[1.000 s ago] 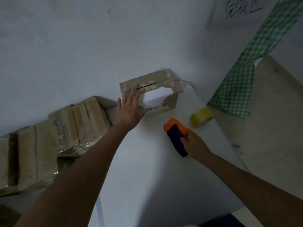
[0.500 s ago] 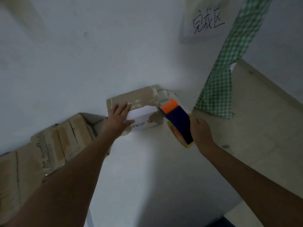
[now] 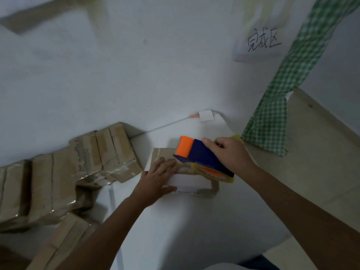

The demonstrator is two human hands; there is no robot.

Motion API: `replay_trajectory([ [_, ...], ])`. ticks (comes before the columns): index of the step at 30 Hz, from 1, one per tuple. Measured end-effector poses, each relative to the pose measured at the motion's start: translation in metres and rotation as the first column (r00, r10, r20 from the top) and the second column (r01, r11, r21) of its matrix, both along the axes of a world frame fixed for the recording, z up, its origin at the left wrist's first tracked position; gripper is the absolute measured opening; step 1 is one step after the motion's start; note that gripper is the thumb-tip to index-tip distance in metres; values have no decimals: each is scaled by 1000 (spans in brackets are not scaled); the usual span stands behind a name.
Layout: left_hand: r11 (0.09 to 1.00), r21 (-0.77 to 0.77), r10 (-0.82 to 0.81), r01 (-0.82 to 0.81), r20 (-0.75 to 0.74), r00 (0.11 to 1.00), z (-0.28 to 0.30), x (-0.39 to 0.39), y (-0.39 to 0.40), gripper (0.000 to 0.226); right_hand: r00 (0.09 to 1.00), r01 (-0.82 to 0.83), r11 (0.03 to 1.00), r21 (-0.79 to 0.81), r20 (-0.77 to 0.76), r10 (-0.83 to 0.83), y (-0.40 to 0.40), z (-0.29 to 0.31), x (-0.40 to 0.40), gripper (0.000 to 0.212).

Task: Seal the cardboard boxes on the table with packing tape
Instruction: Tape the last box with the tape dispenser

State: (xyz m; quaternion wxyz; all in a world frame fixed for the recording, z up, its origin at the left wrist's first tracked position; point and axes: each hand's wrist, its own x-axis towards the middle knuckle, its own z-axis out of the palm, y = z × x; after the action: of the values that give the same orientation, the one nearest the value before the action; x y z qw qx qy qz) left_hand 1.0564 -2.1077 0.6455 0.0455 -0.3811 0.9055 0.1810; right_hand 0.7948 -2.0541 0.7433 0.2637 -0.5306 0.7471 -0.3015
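A small cardboard box [image 3: 194, 184] with a white label lies on the white table [image 3: 185, 227], near its far right part. My left hand [image 3: 157, 178] lies flat on the box's left side, fingers straight. My right hand [image 3: 229, 154] grips a tape dispenser [image 3: 202, 158], blue with an orange front and a yellow-edged roll, held over the box's top right. The dispenser hides part of the box's top.
Several taped cardboard boxes [image 3: 68, 172] are piled along the wall on the left. A green checked cloth [image 3: 288, 78] hangs at the right beside the table edge. A paper sign [image 3: 261, 43] is stuck on the wall. Tan floor lies to the right.
The box now lies nearer to me. My right hand has brought the dispenser from the table onto the box's top. My left hand stayed on the box.
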Motion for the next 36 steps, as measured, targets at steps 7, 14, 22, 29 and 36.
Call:
replay_trajectory([
  [7, 998, -35, -55, 53, -47, 997, -7, 32, 68, 78, 998, -63, 997, 52, -1, 63, 46, -6, 34, 60],
  [14, 998, 4, -66, 66, -17, 998, 1, 32, 77, 70, 999, -30, 999, 33, -25, 30, 68, -13, 54, 59],
  [22, 644, 650, 721, -404, -339, 604, 48, 20, 64, 31, 999, 10, 1000, 13, -45, -9, 73, -19, 53, 58],
  [29, 85, 993, 933, -81, -51, 356, 70, -2, 54, 35, 998, -33, 998, 55, -59, 36, 70, -16, 52, 57],
  [36, 58, 998, 947, -24, -47, 317, 87, 1, 49, 15, 995, -67, 995, 79, -68, 73, 65, -20, 49, 56],
])
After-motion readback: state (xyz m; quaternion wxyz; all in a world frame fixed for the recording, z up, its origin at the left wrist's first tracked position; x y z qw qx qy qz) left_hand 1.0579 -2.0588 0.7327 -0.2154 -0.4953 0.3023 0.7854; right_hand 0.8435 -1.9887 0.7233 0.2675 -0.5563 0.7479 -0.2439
